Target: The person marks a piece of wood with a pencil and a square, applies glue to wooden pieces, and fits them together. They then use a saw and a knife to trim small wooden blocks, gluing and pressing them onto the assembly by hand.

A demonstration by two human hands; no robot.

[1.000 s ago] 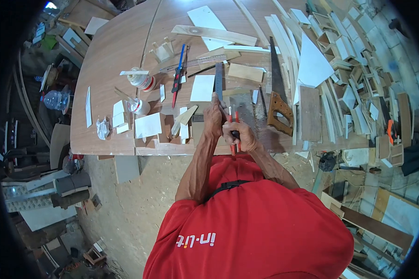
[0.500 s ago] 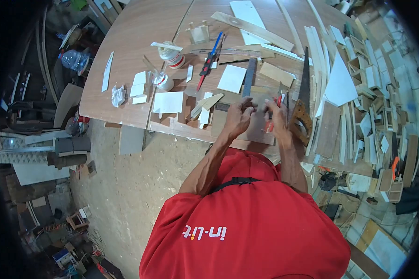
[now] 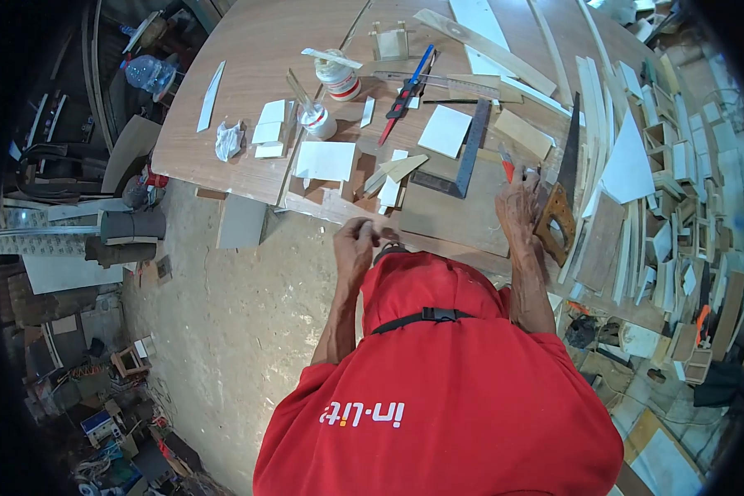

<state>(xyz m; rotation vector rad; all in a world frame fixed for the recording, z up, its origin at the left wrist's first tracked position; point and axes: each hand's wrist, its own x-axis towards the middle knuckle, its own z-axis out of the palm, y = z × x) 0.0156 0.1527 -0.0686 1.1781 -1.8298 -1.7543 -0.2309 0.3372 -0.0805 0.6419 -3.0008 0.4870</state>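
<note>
My right hand (image 3: 518,202) is closed at the right side of a flat brown board (image 3: 463,217), near the saw (image 3: 560,217). Its fingers are at a red-handled tool (image 3: 507,167) lying by the saw. Off the table's front edge, my left hand (image 3: 357,240) has its fingers curled together; whatever it may hold is too small to make out. A metal square (image 3: 469,157) lies along the board's far left corner, below a white square piece (image 3: 444,131). Left of the board, small wood strips (image 3: 401,169) lie crossed over white pieces.
A red and black cutter (image 3: 403,99), a glue tub (image 3: 339,81) and a small white pot (image 3: 318,124) stand or lie farther back. Long strips (image 3: 591,132) and stacked wooden pieces (image 3: 674,165) crowd the right side. Crumpled tissue (image 3: 229,140) sits at left.
My hands have moved apart, the left one back toward my body past the table edge, the right one to the right. The camera view has shifted slightly.
</note>
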